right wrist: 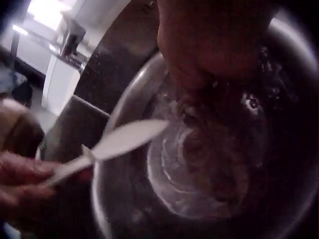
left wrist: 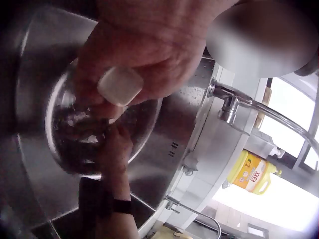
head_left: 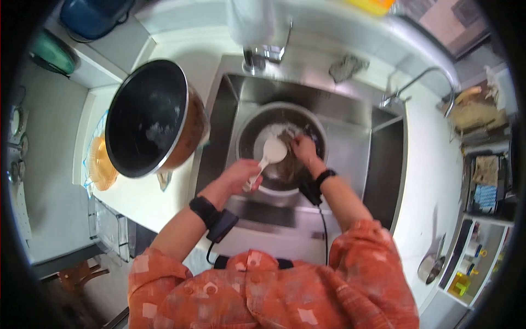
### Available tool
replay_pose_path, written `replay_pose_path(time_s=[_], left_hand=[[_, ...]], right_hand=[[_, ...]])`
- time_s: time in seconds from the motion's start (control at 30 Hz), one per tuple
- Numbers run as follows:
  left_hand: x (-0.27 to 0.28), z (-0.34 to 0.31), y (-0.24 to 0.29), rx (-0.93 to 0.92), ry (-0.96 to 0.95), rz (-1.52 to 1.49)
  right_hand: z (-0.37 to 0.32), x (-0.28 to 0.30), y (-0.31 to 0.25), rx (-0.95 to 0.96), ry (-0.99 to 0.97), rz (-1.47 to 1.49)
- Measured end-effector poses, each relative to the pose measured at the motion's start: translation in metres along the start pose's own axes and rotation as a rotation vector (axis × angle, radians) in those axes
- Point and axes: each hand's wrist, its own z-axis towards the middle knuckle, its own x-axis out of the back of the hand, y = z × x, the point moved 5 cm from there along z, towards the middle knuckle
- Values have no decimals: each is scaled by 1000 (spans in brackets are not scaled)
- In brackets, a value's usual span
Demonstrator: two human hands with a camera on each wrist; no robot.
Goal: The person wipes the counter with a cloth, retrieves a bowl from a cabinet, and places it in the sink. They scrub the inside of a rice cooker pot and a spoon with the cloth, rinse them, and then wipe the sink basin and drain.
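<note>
My left hand grips the handle of a white rice paddle, its broad blade over a round metal basin in the sink. In the left wrist view, the butt of the paddle's handle sticks out of the fist. My right hand reaches down into the basin, fingers curled around a limp, brownish cloth-like thing close to the blade. Water shows in the basin in the right wrist view, where the right hand's fingertips are mostly hidden in shadow.
A large pot, black inside, stands left of the sink by an amber ribbed dish. Behind the sink are a faucet and a grey rag. A thin curved tap rises at the right; a yellow jug stands behind.
</note>
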Motion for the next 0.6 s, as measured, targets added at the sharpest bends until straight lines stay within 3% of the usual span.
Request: replay_pose_path(time_s=[0.07, 0.17, 0.2, 0.27, 0.3, 0.37, 0.4, 0.47, 0.53, 0.6], left_hand=[[6, 4, 0, 27, 127, 40], [-1, 4, 3, 59, 200, 186], [-5, 6, 3, 45, 167, 279], [-11, 5, 4, 19, 133, 383], [-14, 2, 8, 5, 132, 390], [-18, -5, 11, 7, 136, 409], [-22, -9, 13, -3, 137, 412], [-29, -16, 19, -23, 139, 400], [-27, -11, 11, -42, 113, 361], [-23, -9, 8, -97, 184, 369]], right_hand=[[0, 2, 4, -4, 30, 184], [-29, 17, -61, 164, -202, 397], [-31, 12, -70, 250, -230, 342], [-31, 21, -82, 476, -59, 152], [-28, 24, -82, 490, -47, 145], [-21, 10, -63, 87, -292, 601], [-20, 9, -59, 96, -286, 598], [-14, -3, -38, -104, -339, 751], [-11, -11, -25, -123, -327, 796], [-12, -10, -10, -194, -199, 753]])
